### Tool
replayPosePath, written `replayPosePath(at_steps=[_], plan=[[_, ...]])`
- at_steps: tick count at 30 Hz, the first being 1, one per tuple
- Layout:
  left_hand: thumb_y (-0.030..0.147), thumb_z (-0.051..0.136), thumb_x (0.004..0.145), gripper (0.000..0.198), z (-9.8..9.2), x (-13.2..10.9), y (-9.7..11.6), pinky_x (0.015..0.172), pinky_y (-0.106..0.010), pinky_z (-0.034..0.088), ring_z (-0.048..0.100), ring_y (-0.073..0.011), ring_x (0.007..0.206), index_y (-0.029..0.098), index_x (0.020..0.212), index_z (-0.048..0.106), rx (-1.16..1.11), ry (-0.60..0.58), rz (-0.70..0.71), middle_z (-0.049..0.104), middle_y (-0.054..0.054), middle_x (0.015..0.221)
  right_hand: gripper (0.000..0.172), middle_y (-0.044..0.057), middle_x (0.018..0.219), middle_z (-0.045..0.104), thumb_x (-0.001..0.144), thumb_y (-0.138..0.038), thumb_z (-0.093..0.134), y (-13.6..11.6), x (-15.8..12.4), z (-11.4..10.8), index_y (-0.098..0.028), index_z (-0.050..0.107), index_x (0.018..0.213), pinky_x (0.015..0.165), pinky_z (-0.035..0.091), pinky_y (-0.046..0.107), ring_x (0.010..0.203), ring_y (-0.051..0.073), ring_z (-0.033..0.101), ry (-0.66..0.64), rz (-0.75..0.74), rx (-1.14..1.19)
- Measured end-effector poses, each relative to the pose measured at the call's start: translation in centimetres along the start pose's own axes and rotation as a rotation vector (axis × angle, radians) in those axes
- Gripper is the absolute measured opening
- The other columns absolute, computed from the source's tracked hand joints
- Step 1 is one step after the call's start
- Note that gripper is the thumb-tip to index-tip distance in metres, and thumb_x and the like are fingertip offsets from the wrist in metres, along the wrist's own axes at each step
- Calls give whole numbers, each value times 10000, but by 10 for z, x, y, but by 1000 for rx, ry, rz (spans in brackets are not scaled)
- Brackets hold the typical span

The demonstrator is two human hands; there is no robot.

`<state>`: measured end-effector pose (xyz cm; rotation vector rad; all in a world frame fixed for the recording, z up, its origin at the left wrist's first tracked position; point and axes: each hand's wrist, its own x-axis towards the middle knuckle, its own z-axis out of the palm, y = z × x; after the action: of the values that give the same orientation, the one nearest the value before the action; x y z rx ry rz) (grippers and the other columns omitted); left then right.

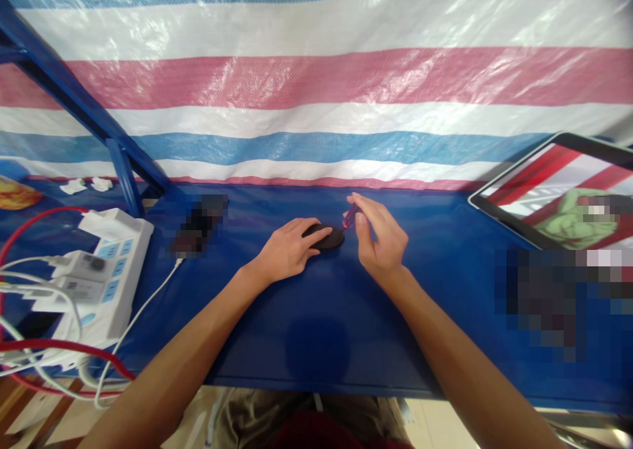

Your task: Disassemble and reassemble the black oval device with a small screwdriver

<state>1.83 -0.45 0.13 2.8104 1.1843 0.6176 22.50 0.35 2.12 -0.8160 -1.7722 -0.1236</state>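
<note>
A black, oval computer mouse (330, 239) rests on the blue desk, and the fingers of my left hand (287, 250) are wrapped over its left end. Just to its right, my right hand (380, 235) pinches a small purple, see-through thing (349, 217) between thumb and fingers. That thing slants down to the mouse's right end. Its lower tip is too small to make out, so I cannot tell whether it touches the mouse.
A white power strip (136, 271) with plugs and red and white cables stands at the left. Near it lies a blurred dark phone-like device (200, 225) on a white cable. A tablet (531, 228) leans at the right. Striped plastic sheeting (316, 80) hangs behind the desk.
</note>
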Motion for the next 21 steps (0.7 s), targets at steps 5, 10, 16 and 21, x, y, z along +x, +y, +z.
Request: replayPosePath(at_steps=[5,10,16,21], plan=[[241,513,911,458,0,0,2,1030,-420,434,501,-240,1200,260,1365,463,-5,-10,1,501,-100,1317,305,111,1011,668,901,-217,522,3,3,-3,-182,623,1187,798,565,344,902,203,648,42,5,-63],[251,497,922,457,1,0,2,1038,-422,418,490,-242,1204,265,1376,452,20,-26,5,483,-100,1331,396,124,1116,657,915,-141,455,1,4,-2,-165,520,1306,838,558,359,924,190,654,-21,-10,52],[245,498,921,456,-1,0,3,1032,-395,418,495,-241,1190,253,1376,457,34,-42,-2,479,-105,1319,316,110,1067,676,894,-204,532,4,1,0,-180,589,1204,833,557,372,946,212,651,53,1,6],[233,507,915,484,-3,2,4,1009,-398,438,490,-248,1194,283,1391,431,47,-56,-7,469,-102,1325,327,101,1056,678,901,-229,525,5,0,0,-185,565,1223,806,560,354,882,195,663,78,48,6]])
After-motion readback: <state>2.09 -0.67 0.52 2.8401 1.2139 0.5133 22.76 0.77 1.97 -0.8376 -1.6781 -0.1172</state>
